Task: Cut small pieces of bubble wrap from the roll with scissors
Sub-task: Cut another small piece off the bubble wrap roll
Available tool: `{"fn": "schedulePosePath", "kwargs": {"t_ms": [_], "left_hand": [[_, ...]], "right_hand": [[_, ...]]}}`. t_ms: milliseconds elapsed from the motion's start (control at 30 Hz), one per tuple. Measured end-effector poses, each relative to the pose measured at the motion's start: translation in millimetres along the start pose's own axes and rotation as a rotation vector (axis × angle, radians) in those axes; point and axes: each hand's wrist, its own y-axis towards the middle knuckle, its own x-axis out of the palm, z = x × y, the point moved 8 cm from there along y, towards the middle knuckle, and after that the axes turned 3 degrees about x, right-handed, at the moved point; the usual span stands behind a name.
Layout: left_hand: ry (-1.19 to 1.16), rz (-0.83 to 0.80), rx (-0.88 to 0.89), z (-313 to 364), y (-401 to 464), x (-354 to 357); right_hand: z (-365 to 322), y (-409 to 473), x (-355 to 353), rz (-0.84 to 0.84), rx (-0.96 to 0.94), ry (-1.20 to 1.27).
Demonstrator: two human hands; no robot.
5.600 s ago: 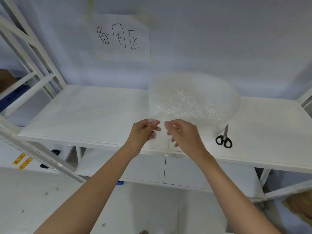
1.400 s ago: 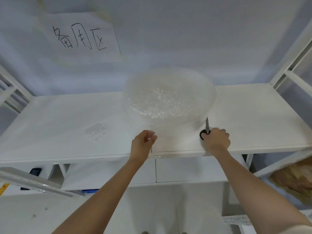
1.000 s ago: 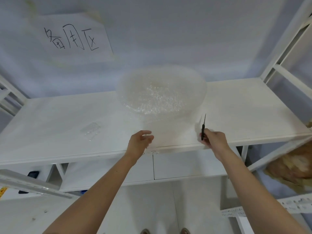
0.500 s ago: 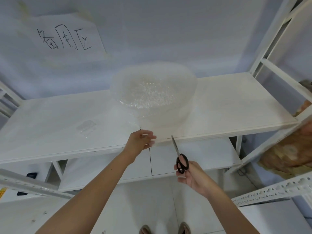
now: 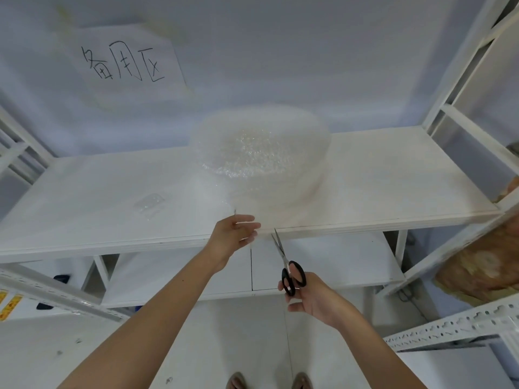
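A big roll of clear bubble wrap [image 5: 261, 153] stands on the white shelf [image 5: 379, 186]. Its loose end hangs toward the shelf's front edge. My left hand [image 5: 234, 237] pinches that loose end at the shelf edge. My right hand [image 5: 311, 299] holds black-handled scissors [image 5: 289, 265] below the shelf front, blades slightly parted and pointing up at the free edge just right of my left hand. A small cut piece of bubble wrap [image 5: 150, 203] lies on the shelf to the left.
A paper sign with handwriting [image 5: 123, 63] is taped to the wall behind. White metal rack frames stand at the left [image 5: 16, 153] and right [image 5: 460, 80]. A lower shelf [image 5: 323, 262] sits under the top one. Brown material [image 5: 483, 265] lies at the far right.
My right hand picked the scissors off the shelf, brought them down in front of the shelf edge, and now the blades point up at the wrap. My left hand keeps pinching the loose end.
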Motion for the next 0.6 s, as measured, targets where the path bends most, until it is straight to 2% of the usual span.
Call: {"fn": "schedulePosePath", "kwargs": {"t_ms": [367,467,600], "left_hand": [[-0.073,-0.039,0.065,17.6,-14.9,13.7],[-0.094,0.012,0.056,8.3,-18.7,2.6],[-0.15,0.109,0.002,-7.8,-21.8,-13.2]], "right_hand": [[-6.7,-0.3,6.4,-0.174,-0.004,0.032],[-4.7,-2.6,10.0,-0.238,-0.013,0.043],[-2.3,-0.8,8.5,-0.244,-0.004,0.02]]}}
